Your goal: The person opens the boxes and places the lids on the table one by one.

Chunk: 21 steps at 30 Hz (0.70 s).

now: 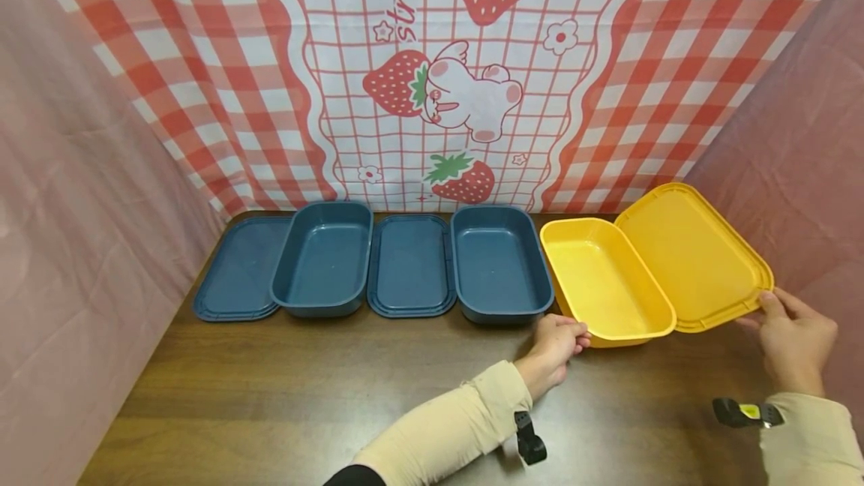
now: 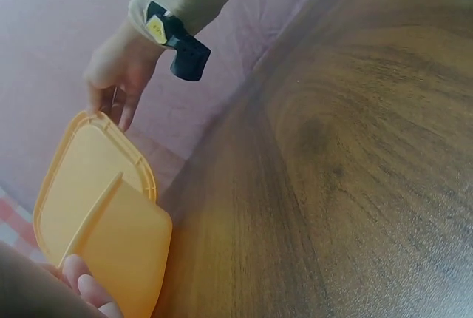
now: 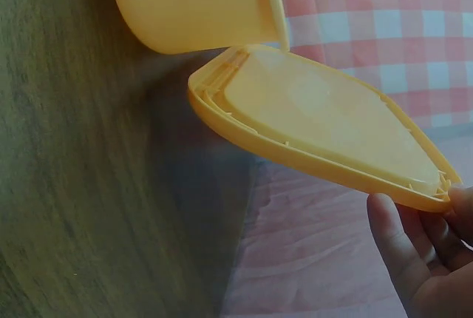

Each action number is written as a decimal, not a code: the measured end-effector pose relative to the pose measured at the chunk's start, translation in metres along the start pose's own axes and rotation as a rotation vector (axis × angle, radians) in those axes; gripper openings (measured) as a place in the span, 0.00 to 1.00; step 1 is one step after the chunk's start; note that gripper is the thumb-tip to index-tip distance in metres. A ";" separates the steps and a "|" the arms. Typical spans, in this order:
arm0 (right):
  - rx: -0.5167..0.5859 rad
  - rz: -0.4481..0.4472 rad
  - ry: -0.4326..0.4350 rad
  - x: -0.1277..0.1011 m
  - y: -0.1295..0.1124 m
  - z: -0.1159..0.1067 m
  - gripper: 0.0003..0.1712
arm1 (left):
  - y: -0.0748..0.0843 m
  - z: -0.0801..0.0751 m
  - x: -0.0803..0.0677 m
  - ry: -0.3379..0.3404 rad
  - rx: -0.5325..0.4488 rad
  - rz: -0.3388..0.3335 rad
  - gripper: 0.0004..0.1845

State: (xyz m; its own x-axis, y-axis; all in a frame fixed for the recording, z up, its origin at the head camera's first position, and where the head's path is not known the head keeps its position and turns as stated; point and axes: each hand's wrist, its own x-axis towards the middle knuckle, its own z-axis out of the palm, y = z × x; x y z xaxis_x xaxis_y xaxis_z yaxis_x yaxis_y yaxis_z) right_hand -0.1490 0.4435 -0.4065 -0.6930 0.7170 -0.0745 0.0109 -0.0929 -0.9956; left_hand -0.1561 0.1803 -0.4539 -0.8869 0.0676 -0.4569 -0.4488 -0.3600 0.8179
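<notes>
Right hand (image 1: 793, 340) is pinching the near right edge of the yellow oval plastic lid (image 1: 695, 257), holding it tilted up off the brown wooden tabletop (image 1: 337, 396), with the lid's left edge resting against the rim of the yellow oval plastic box (image 1: 601, 280). Left hand (image 1: 556, 347) is touching the near left corner of that box, fingers curled against its wall, seemingly steadying it. The box is sitting at the right end of a row, just beside a dark blue plastic box (image 1: 499, 261), with a dark blue lid (image 1: 410, 267), a second dark blue box (image 1: 325, 257) and a second dark blue lid (image 1: 243, 268) lying further left.

Judging by the raised lid, the step in hand is either closing or opening the yellow box; which one cannot be told. Closing would call for swinging the lid over the box and lining up the rims while the left hand is bracing it.

Whether the lid is hinged to the box is hard to make out. The left wrist view is showing only fingertips of the left hand, and the right hand's thumb is partly hidden behind the lid edge.
</notes>
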 end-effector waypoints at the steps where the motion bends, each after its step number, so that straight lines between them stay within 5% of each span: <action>1: 0.013 -0.004 -0.004 0.001 0.001 -0.001 0.20 | 0.000 0.000 0.000 -0.001 -0.001 -0.004 0.06; 21: 0.054 -0.006 -0.031 0.007 0.020 -0.008 0.18 | 0.001 -0.004 0.001 -0.030 0.050 -0.027 0.05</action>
State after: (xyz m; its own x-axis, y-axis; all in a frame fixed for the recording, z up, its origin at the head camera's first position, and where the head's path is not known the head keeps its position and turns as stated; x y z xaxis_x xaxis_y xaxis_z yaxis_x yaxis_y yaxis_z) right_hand -0.1479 0.4526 -0.4277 -0.7147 0.6964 -0.0657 -0.0316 -0.1259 -0.9915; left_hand -0.1573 0.1766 -0.4546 -0.8769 0.1053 -0.4690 -0.4770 -0.3106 0.8222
